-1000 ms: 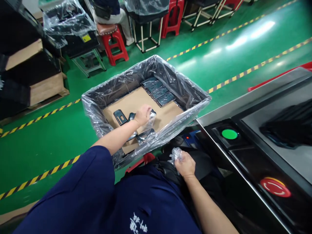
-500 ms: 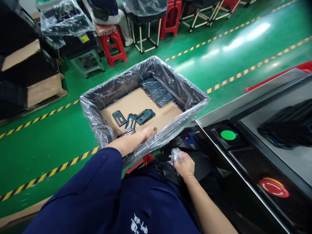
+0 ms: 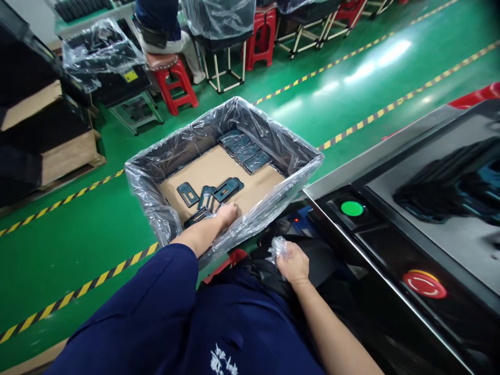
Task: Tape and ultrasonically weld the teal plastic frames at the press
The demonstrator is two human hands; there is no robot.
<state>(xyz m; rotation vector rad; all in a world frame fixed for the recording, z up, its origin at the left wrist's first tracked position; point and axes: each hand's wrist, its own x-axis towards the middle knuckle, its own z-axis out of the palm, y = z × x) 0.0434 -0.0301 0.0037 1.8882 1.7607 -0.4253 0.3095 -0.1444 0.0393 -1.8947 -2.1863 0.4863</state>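
My left hand reaches into a plastic-lined bin, low over its cardboard base near the front wall. Its fingers are curled; whatever they hold, if anything, is hidden. Right beside it lie several flat dark plastic pieces with rectangular cutouts, among them one single piece and an overlapping pair. Another dark piece is partly behind my forearm. Wrapped dark pieces line the far right corner. Outside the bin, in front of my body, my right hand is closed around crumpled clear plastic film.
To the right stands a machine with a green button, a red emergency stop button and dark parts on its surface. A seated person, red stools and plastic-covered bins are across the taped aisle.
The view has shifted slightly, moving the bin left in the picture. My left hand stays low in the bin, and the piece by its forearm looks flatter. My right hand keeps its film.
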